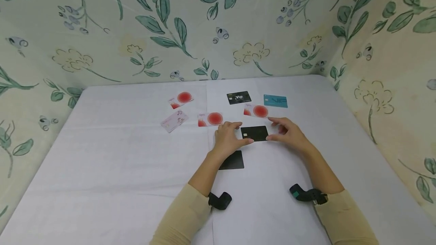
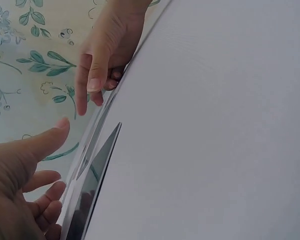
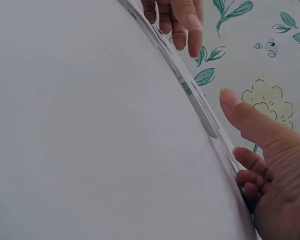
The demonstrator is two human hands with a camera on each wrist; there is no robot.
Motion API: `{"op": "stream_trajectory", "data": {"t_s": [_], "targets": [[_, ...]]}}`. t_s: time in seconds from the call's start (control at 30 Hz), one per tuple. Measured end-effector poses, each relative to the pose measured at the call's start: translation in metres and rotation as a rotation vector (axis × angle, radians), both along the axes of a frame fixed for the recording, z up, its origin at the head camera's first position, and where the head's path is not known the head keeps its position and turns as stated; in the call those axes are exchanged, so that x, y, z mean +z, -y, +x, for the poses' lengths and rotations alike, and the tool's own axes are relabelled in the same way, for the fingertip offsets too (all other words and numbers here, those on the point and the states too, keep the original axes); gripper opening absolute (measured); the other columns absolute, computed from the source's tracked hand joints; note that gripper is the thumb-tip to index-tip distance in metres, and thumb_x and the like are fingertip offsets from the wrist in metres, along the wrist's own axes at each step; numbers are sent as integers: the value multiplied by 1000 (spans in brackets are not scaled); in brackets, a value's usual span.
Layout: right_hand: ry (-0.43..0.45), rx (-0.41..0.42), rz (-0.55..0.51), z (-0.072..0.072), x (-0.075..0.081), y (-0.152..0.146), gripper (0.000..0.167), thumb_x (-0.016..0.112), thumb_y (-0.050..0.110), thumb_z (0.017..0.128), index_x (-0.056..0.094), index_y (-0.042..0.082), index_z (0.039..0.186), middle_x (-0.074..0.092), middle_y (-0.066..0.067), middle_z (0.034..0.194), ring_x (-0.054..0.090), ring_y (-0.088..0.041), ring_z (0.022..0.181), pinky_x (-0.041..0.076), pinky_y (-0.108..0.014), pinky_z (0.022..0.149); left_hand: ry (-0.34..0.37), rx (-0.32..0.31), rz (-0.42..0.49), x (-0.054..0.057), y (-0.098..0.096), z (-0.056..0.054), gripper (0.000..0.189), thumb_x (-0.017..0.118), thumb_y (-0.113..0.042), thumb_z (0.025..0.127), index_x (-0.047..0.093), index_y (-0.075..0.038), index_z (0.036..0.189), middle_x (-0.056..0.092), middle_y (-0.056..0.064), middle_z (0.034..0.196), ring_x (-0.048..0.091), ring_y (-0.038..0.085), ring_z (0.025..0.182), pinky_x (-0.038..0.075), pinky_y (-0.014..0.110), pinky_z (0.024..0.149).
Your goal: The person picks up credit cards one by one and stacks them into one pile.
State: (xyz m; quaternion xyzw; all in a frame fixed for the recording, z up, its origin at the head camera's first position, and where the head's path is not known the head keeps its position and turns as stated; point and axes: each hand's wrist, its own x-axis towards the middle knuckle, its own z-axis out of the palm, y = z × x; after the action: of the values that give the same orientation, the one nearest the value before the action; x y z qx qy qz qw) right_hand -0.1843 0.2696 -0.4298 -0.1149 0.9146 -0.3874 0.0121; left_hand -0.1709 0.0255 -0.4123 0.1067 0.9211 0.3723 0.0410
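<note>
White-clothed table (image 1: 129, 169), leafy floral backdrop (image 1: 204, 33) behind; left hand (image 1: 227, 138) and right hand (image 1: 290, 134) flank a black card (image 1: 257, 133), fingers loose, released.

The person is wearing long sleeves of a light tan colour. The right wrist camera (image 1: 306, 194) is looking black, long and a bit wavy, with a round end. A little green patch (image 1: 295, 194) is showing on it, near that end. The right sleeve (image 1: 347, 220) is starting just behind this camera, on the elbow side. Well apart from the right wrist camera, on its left, the left wrist camera (image 1: 220, 200) is showing all black, bending like a fat pipe. Farther left of that same right camera, the left sleeve (image 1: 184, 214) is making soft creases. Beyond the right wrist camera, the left hand (image 1: 226, 139) and right hand (image 1: 289, 133) are showing bare.
</note>
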Motion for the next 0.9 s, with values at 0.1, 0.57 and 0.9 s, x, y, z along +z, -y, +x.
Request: {"op": "stream_trajectory", "data": {"t_s": [0.1, 0.57, 0.9], "targets": [[-21, 17, 22, -1, -2, 1, 68, 81, 27, 75, 54, 7, 134, 47, -12, 102, 37, -20, 87, 33, -27, 69, 22, 0, -35, -4, 0, -1, 69, 76, -47, 75, 56, -14, 132, 54, 10, 119, 46, 25, 109, 33, 43, 95], [-39, 69, 126, 0, -4, 5, 63, 81, 26, 74, 58, 4, 128, 46, -15, 112, 40, -25, 97, 36, -34, 76, 16, -28, -141, -18, -1, -6, 65, 73, -45, 78, 53, -21, 136, 48, 10, 124, 42, 27, 111, 29, 43, 93], [-66, 81, 105, -2, -7, 4, 52, 80, 22, 76, 63, 4, 122, 48, -18, 113, 42, -28, 101, 38, -39, 80, 27, -16, -104, -16, 0, -6, 55, 72, -39, 82, 56, -23, 131, 48, 9, 120, 41, 25, 110, 28, 43, 94]]}}
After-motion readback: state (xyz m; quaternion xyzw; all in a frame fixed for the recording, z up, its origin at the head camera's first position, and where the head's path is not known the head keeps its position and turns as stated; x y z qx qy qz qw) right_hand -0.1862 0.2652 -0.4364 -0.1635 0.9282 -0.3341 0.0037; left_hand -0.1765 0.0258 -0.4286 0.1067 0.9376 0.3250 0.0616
